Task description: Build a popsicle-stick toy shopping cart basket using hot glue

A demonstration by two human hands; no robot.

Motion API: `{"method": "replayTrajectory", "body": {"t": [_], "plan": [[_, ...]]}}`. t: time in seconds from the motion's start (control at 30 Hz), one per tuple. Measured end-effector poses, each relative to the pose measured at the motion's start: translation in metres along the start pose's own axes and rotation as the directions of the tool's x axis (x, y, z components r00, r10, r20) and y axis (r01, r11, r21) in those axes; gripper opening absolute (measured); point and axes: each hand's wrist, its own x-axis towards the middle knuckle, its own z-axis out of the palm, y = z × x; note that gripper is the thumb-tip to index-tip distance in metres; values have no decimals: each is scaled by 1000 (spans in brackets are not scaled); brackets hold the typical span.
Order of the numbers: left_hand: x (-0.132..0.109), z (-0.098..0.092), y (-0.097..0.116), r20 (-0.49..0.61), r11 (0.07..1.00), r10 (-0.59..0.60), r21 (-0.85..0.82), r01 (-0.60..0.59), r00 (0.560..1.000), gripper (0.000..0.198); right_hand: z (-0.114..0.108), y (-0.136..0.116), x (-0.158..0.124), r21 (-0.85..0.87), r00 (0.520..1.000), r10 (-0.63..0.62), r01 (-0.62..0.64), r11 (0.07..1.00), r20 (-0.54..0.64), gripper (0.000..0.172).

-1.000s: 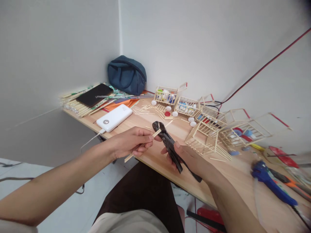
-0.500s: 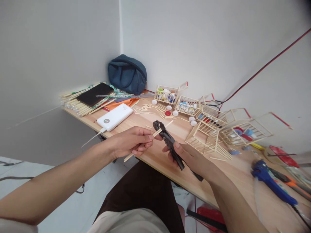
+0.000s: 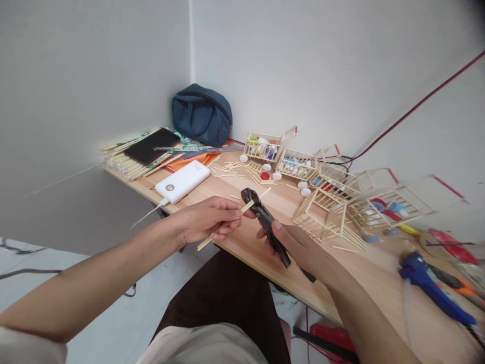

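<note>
My left hand [image 3: 214,218] is closed around thin wooden sticks [image 3: 248,206], pinched between thumb and fingers. Their rear ends [image 3: 204,244] poke out below the palm. My right hand [image 3: 293,246] grips the handles of dark pliers [image 3: 265,221], whose handles look partly apart. The sticks run into the jaws of the pliers, and one stick tip [image 3: 265,192] shows on the far side. Fingers of my left hand reach close to the pliers' head. Whether the jaws press on the sticks cannot be made out.
Small stick-built carts [image 3: 297,164] holding coloured bottle caps line the wall. Cut stick pieces [image 3: 229,168] lie scattered behind my hands. A white power bank [image 3: 182,181], a phone [image 3: 151,145] on stick bundles and a blue bag [image 3: 202,115] are left; a blue glue gun [image 3: 435,288] lies right.
The whole view has shifted slightly, so the desk and its things sit a little farther right. Both hands keep the same hold on the sticks and the pliers.
</note>
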Motion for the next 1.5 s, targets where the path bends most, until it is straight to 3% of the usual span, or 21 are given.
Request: {"method": "replayTrajectory", "body": {"t": [0.4, 0.7, 1.1, 1.5], "plan": [[13, -11, -6, -43, 994, 16, 105, -11, 999, 13, -1, 4, 1, -203, 997, 4, -21, 979, -80, 63], [14, -8, -8, -51, 989, 62, 134, -55, 997, 26, -4, 6, 3, -129, 996, 79, -82, 988, -31, 67], [17, -5, -9, -77, 981, 98, 176, -83, 992, 28, -2, 2, 3, -272, 990, -55, 17, 962, -133, 61], [20, -5, -11, -163, 936, 181, 331, -119, 970, 24, 1, -14, 10, -403, 993, -16, -33, 914, -116, 64]]}}
